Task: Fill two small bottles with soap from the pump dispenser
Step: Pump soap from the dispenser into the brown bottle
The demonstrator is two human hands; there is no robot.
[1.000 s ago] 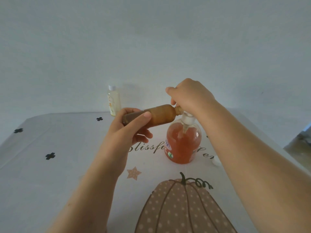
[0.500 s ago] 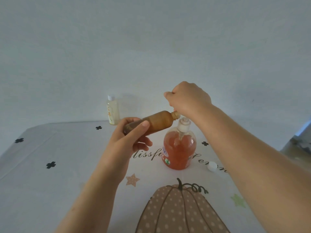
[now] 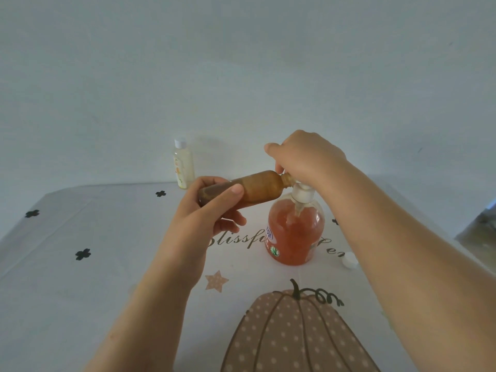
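Mid-fill, by the look of it, on the first of the two. Gripped in the left hand [image 3: 204,216], fingers and thumb wrapped round its lower half: a small amber bottle [image 3: 252,187], held in the air almost level, neck tipped slightly up and set against the top of the pump dispenser [image 3: 303,196]. Clamped over the pump head from above with the right hand [image 3: 308,159], fingers curled down round it, so no view of the spout or of the bottle's mouth. Standing on the tabletop [image 3: 80,291] right under both hands, that dispenser, with orange soap [image 3: 290,245] up to about the shoulder.

Probably light, stiff plastic for the amber bottle, and slick wherever soapy. Best taken round the body, as here, well back from the narrow neck to keep the mouth free. Hard to judge the fill through the dark wall. Likely to rock under an off-centre push, the dispenser – better pressed straight down.

Waiting upright at the far edge of the tabletop, well apart from both hands: a second small bottle [image 3: 183,165], pale, cap on. Lying loose on the tabletop to the right of the dispenser: a white cap [image 3: 349,260] – probably the amber bottle's.
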